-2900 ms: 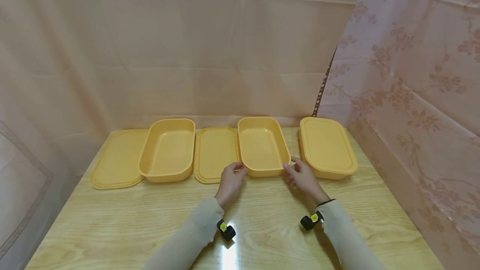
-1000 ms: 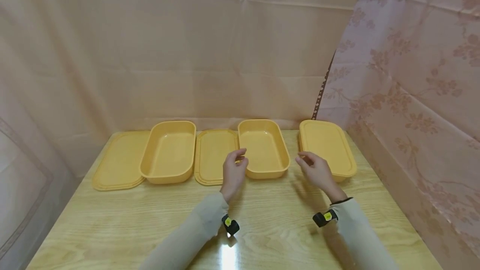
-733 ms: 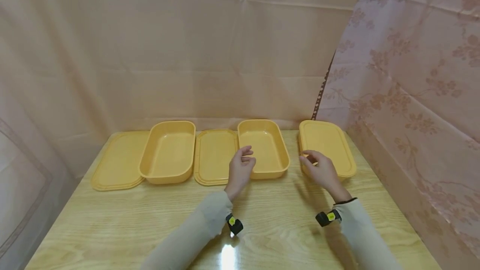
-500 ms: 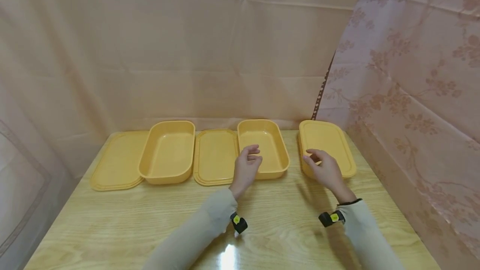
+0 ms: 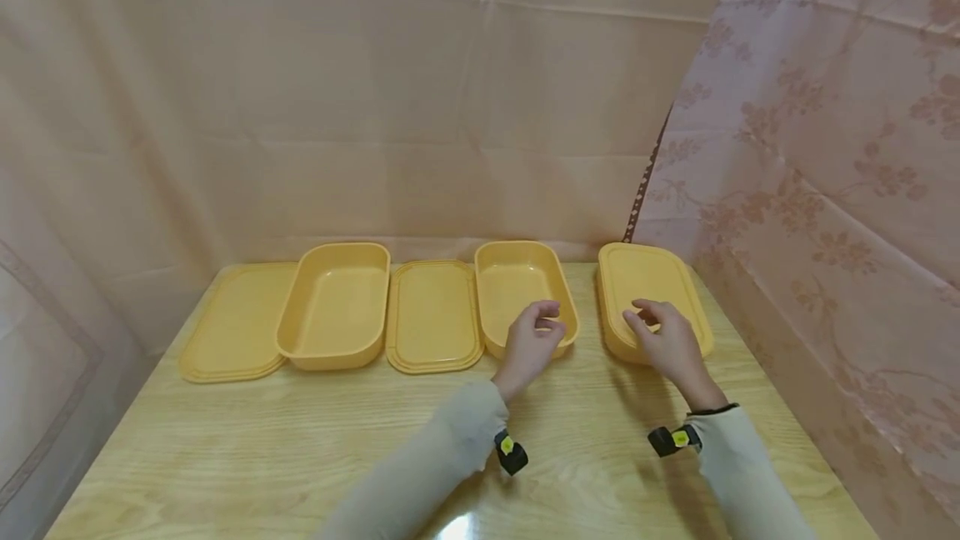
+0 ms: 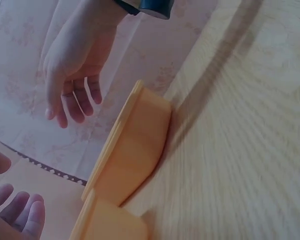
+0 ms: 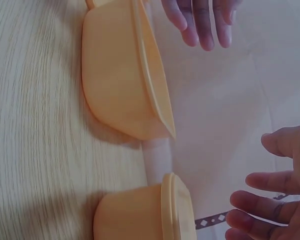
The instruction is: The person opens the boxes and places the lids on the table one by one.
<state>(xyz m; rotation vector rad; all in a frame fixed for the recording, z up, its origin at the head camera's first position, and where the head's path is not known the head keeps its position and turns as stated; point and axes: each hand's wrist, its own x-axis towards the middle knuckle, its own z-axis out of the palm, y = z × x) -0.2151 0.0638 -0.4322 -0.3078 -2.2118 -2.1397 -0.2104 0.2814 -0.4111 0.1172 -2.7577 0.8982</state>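
My left hand hovers above the front of the uncovered yellow food container, its fingers loosely bent and holding nothing. To the right, my right hand hangs over the near side of the lidded yellow container, likewise relaxed around nothing. In the left wrist view, the right hand shows well above that lidded container. The right wrist view has the left hand's fingers above the uncovered container, while my right fingers spread near the lidded one.
Left of the uncovered container lies a flat yellow lid. Beyond it stand a wider open container and a larger lid, partly under it in this view. Curtains hang behind the wooden table and to the right.
Both hands have let go of the uncovered container, risen, and drifted right. The left hand now hangs over that container, the right over the lidded one. The containers and lids stay put.
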